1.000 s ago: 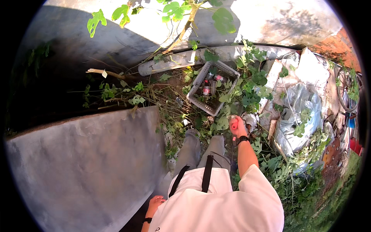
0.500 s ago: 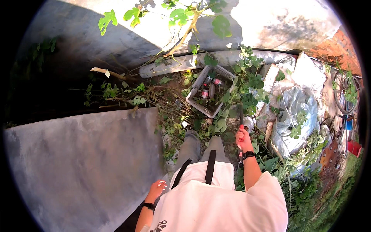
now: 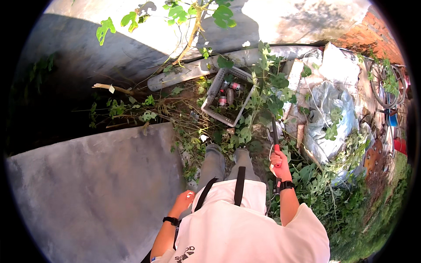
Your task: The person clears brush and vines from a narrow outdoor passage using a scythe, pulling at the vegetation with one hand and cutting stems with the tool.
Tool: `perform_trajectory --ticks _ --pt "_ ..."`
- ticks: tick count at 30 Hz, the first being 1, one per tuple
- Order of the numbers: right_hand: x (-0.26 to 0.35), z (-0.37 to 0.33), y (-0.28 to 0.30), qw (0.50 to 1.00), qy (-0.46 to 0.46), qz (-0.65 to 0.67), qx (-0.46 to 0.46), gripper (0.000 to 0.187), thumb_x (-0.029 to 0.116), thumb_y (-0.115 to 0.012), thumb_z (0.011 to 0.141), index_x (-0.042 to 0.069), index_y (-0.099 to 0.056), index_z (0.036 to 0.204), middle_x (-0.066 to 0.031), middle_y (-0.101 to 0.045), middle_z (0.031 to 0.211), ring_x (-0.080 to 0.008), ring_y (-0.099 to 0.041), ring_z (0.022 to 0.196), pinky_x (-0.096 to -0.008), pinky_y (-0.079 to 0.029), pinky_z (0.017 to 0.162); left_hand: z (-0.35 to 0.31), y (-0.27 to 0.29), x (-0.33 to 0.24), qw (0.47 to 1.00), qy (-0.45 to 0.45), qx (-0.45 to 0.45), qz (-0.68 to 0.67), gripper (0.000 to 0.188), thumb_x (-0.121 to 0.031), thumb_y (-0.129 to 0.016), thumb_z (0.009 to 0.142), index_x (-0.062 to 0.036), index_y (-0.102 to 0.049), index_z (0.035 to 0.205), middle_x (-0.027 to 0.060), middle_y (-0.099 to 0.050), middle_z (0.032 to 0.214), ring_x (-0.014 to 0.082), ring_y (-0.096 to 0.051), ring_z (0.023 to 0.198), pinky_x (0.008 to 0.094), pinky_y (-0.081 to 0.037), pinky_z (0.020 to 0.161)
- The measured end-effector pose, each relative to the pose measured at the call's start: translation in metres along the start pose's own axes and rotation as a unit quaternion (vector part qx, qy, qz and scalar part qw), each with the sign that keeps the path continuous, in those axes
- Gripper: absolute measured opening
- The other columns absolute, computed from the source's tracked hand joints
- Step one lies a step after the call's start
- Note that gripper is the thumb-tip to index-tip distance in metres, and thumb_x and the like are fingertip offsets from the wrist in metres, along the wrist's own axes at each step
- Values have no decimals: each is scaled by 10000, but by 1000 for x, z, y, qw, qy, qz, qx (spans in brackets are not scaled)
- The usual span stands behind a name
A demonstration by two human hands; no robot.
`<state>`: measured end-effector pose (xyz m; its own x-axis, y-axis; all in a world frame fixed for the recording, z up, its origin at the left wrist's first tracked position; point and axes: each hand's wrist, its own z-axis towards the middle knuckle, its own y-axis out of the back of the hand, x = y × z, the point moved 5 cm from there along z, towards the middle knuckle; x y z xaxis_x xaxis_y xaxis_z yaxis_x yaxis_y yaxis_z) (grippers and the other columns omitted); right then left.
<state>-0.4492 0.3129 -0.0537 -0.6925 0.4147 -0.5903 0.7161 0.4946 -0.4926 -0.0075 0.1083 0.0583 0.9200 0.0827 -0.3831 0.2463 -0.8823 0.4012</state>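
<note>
The right hand [image 3: 279,163] is clenched around the red handle of a long cutting tool [image 3: 275,136], whose dark blade points away from the person toward the leafy vines [image 3: 267,94] growing just beyond the feet. The blade tip lies among the stems near the right edge of a grey plastic crate [image 3: 228,94], which sits on the ground farther off with a few cans and bits of rubbish inside. The left hand [image 3: 184,201] hangs by the hip, holding nothing; its fingers look loosely curled, though how far they are closed I cannot tell.

To the left is a large grey concrete slab [image 3: 96,193], and a pale pipe [image 3: 197,68] lies across the far ground beside a wall. On the right, crumpled silvery plastic sheeting [image 3: 326,114] lies heaped among weeds.

As for progress, it looks early: the vines stand thick and green around the crate and the sheeting, and a few dry stalks lie on the ground near the slab. No pile of fresh cuttings shows anywhere. Most of the growth in front of the person appears uncut.
</note>
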Motion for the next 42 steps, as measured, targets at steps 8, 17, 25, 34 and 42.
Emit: perform_trajectory --ticks 8,17,25,34,42 --pt "-46 -89 9 992 -20 -119 -44 208 62 -547 952 95 -411 799 62 -377 616 -34 -386 457 -184 -328 376 122 12 -141 983 -124 -22 131 382 -368 -560 945 -6 -655 1023 189 -703 909 346 -683 898 416 -523 794" --pt "-126 -165 -25 888 77 -429 -148 157 20 -598 896 80 -455 866 67 -367 620 -31 -342 454 -192 -295 393 210 -61 -255 990 -56 39 122 571 -484 -453 1001 45 -629 1122 179 -703 969 300 -674 880 403 -517 805" --pt "-140 -168 -38 773 154 -582 -200 126 26 -607 827 41 -482 825 42 -403 614 -42 -365 442 -203 -281 397 217 -65 -230 980 -69 112 -149 221 -142 -456 1001 12 -611 969 78 -674 795 146 -626 618 305 -493 547" --pt "-108 -127 -89 780 319 -526 -114 173 25 -585 882 84 -430 829 41 -387 615 -55 -364 447 -233 -317 396 110 59 15 975 20 63 -211 166 -111 -464 997 -15 -592 950 53 -637 793 154 -637 665 291 -505 629" --pt "-91 -64 -151 755 313 -571 -73 212 40 -572 898 127 -399 812 82 -372 638 -20 -346 476 -200 -306 416 -209 9 312 951 191 19 244 199 -259 -612 834 -133 -733 931 135 -724 914 345 -682 925 438 -542 839"
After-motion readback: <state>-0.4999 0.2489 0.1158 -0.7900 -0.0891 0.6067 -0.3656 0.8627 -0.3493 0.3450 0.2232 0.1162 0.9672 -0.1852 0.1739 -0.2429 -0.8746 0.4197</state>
